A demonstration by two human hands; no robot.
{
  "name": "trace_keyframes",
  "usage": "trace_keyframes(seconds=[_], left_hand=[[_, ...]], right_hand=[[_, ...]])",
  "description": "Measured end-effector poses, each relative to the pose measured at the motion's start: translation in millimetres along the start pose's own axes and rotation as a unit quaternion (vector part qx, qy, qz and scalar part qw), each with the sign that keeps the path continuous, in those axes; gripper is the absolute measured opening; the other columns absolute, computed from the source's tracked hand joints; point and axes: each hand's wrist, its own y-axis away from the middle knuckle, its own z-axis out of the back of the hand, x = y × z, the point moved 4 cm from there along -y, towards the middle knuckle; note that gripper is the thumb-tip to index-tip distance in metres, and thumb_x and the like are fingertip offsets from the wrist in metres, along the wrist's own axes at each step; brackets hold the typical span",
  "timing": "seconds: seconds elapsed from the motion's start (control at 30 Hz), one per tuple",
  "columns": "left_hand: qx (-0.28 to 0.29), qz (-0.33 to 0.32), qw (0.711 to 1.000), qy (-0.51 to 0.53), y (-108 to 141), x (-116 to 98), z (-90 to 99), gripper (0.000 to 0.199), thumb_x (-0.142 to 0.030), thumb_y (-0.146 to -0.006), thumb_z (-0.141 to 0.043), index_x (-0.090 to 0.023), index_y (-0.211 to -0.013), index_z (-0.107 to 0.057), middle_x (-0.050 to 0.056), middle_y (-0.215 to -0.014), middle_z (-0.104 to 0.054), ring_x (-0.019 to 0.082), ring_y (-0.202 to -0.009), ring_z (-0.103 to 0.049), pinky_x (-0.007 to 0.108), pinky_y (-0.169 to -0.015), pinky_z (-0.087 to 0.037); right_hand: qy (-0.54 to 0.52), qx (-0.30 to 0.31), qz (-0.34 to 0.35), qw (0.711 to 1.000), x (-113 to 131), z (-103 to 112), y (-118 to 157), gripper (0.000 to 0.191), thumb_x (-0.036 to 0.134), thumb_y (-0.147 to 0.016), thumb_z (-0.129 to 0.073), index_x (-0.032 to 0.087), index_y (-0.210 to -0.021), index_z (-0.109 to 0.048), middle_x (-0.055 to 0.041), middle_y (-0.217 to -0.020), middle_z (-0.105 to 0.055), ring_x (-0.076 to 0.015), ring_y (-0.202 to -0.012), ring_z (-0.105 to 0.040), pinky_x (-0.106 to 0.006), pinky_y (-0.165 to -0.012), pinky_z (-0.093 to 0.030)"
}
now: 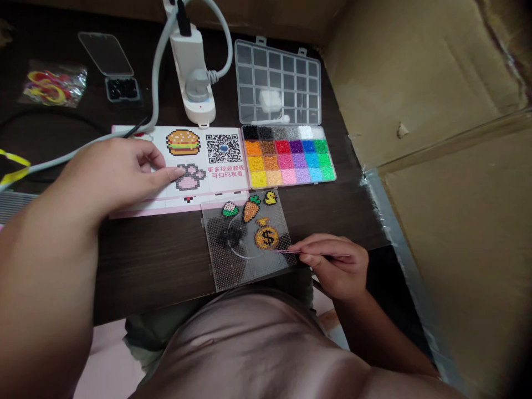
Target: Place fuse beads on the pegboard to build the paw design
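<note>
My left hand (120, 172) lies over a printed pattern sheet (158, 191), thumb stretched out to the pink paw picture and fingers bent but apart from it. My right hand (338, 263) pinches thin pink tweezers (295, 252), their tips at the lower edge of a yellow money-bag bead design (266, 237). That design sits on a clear pegboard (233, 271), together with a carrot bead design (251, 210), a yellow duck (270, 198) and a pink-white-green design (230, 209). Whether a bead is between the tips is too small to tell.
Behind the pegboard stands an open bead box (291, 155) with many colours, its clear lid (278, 83) tilted back. A white power strip (191, 77) and grey cable (155, 72) cross the dark table. A small black-filled case (122, 88) and a bag (56, 83) lie left; cardboard (449, 194) borders the right.
</note>
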Motion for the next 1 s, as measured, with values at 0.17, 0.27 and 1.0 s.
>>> trace_keyframes(seconds=[0.17,0.27,1.0], left_hand=[[0.000,-0.003,1.000,0.002,-0.4,0.2,-1.6,0.045,-0.069,-0.079,-0.061,-0.025,-0.088,-0.069,0.003,-0.080,-0.065,0.022,-0.070,-0.056,0.036,-0.064,-0.035],[-0.012,-0.002,1.000,0.002,-1.1,2.5,-2.0,0.048,-0.072,-0.077,-0.059,-0.026,-0.087,-0.069,0.003,-0.079,-0.065,0.022,-0.070,-0.056,0.036,-0.063,-0.035],[-0.015,-0.003,1.000,-0.010,-3.5,6.4,-4.2,0.049,-0.072,-0.076,-0.056,-0.027,-0.089,-0.070,0.004,-0.081,-0.066,0.024,-0.073,-0.057,0.036,-0.063,-0.037]], right_hand=[[0.028,-0.029,-0.020,0.999,-0.4,10.3,2.1,0.021,0.008,-0.084,-0.082,0.026,-0.090,-0.088,-0.0053,-0.083,-0.086,-0.0199,-0.067,-0.083,-0.026,-0.060,-0.068],[0.032,-0.032,-0.029,0.999,-2.3,12.0,3.1,0.015,0.012,-0.084,-0.083,0.026,-0.087,-0.088,-0.0056,-0.082,-0.086,-0.0202,-0.066,-0.082,-0.026,-0.057,-0.067],[0.036,-0.077,-0.046,0.995,-8.5,15.4,5.9,0.016,0.013,-0.085,-0.082,0.028,-0.086,-0.087,-0.0034,-0.084,-0.086,-0.0201,-0.071,-0.083,-0.029,-0.064,-0.070]])
